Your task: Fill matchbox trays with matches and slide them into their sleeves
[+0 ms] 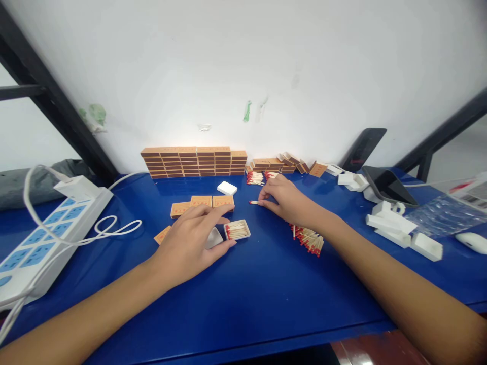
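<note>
My left hand (190, 238) lies over the table with its thumb and a finger at opposite sides of a white matchbox tray (238, 230), which is filled with red-tipped matches. Partly hidden under that hand is a second white tray (214, 238). Several orange matchboxes (201, 201) lie just beyond its fingers. My right hand (281, 200) pinches a match (254, 203), its red head pointing left. Behind the right hand is a pile of matches (254, 178); another loose pile of matches (309, 240) lies below the right wrist, partly covered by it.
Matchboxes (194, 163) stand stacked in rows against the wall, with looser matchboxes (292, 161) to their right. A white tray (227, 188) lies mid-table. White trays (391, 225) and a phone (390, 185) are at right. A power strip (57, 238) with cables occupies the left.
</note>
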The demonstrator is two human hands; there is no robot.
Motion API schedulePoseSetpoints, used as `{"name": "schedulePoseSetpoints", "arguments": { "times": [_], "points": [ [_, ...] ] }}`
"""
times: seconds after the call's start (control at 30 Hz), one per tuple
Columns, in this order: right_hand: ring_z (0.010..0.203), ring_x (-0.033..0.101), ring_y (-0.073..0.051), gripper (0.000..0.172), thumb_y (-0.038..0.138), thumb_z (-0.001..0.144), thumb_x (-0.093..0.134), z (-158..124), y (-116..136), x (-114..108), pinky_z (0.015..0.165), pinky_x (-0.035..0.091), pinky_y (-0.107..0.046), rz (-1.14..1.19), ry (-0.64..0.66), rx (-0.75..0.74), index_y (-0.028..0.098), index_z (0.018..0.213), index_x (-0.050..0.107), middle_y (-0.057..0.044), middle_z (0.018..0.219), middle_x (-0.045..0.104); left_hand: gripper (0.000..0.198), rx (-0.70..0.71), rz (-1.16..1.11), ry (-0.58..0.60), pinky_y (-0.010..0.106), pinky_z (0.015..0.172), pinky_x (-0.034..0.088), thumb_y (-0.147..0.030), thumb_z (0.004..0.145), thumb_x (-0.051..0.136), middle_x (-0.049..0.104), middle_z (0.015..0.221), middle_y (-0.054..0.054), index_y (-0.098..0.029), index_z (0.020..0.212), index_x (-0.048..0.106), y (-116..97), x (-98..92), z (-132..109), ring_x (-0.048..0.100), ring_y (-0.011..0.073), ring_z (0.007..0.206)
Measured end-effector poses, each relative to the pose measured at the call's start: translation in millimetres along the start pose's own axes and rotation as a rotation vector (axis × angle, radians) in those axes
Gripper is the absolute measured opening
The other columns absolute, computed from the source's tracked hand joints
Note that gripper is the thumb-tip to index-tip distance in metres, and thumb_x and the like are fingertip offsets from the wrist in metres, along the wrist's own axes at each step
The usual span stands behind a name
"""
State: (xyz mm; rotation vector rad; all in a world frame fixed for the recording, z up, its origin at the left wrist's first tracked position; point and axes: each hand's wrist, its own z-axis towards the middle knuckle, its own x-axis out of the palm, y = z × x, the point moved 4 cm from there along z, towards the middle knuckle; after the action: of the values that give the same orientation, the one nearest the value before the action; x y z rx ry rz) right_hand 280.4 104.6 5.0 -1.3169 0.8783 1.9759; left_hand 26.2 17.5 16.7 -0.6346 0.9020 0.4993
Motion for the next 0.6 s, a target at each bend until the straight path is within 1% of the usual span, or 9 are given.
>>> {"name": "schedulePoseSetpoints", "arguments": {
  "times": [0.13,0.27,0.37,0.43,0.5,0.6],
  "points": [
    [0.099,0.056,-0.029,0.014,0.021,0.099,0.063,0.9,2.9,0.7,0.090,0.045,-0.043,-0.010,0.017,0.006,0.020,0.088,0.071,-0.011,0.095,0.070,0.060,-0.006,-0.003,0.005,0.047,0.100,0.058,-0.034,0.097,0.076,0.080,0.117,0.003,-0.029,0.151,0.050,-0.7,0.2,-0.4,0.069,0.0281,0.117],
    [0.100,0.057,-0.030,0.016,0.023,0.101,0.060,-0.1,9.9,-4.2,0.090,0.045,-0.044,-0.019,-0.010,-0.027,0.021,0.089,0.070,-0.012,0.096,0.070,0.057,0.003,0.003,-0.001,0.047,0.098,0.059,-0.035,0.097,0.076,0.080,0.117,0.003,-0.028,0.148,0.052,0.2,0.5,-0.6,0.070,0.0285,0.114],
    [0.102,0.057,-0.030,0.012,0.025,0.101,0.062,-1.5,14.2,-7.5,0.091,0.045,-0.043,-0.018,-0.022,-0.034,0.021,0.093,0.069,-0.012,0.099,0.070,0.057,0.007,0.005,-0.006,0.046,0.097,0.059,-0.034,0.096,0.076,0.080,0.116,0.003,-0.027,0.148,0.052,0.9,1.0,-0.5,0.070,0.0284,0.112],
    [0.104,0.057,-0.030,0.009,0.028,0.100,0.065,-2.0,14.6,-6.8,0.092,0.045,-0.043,-0.016,0.002,-0.021,0.021,0.096,0.069,-0.011,0.101,0.070,0.059,0.001,0.003,-0.002,0.047,0.097,0.059,-0.034,0.096,0.077,0.080,0.117,0.004,-0.026,0.148,0.052,1.0,1.3,-0.5,0.069,0.0284,0.112],
    [0.104,0.058,-0.030,0.010,0.028,0.100,0.065,-2.0,12.8,-4.1,0.092,0.045,-0.044,-0.015,0.045,0.004,0.021,0.095,0.068,-0.011,0.101,0.070,0.060,-0.012,0.001,0.008,0.048,0.098,0.059,-0.034,0.096,0.077,0.080,0.118,0.004,-0.027,0.150,0.051,0.9,1.6,-0.5,0.069,0.0285,0.114],
    [0.100,0.058,-0.029,0.015,0.024,0.102,0.059,-1.6,8.8,0.2,0.091,0.044,-0.043,-0.013,0.079,0.027,0.021,0.090,0.068,-0.012,0.099,0.070,0.061,-0.017,-0.003,0.019,0.048,0.100,0.058,-0.033,0.096,0.077,0.080,0.118,0.003,-0.028,0.150,0.051,-0.1,1.6,-0.3,0.068,0.0287,0.117]
  ]
}}
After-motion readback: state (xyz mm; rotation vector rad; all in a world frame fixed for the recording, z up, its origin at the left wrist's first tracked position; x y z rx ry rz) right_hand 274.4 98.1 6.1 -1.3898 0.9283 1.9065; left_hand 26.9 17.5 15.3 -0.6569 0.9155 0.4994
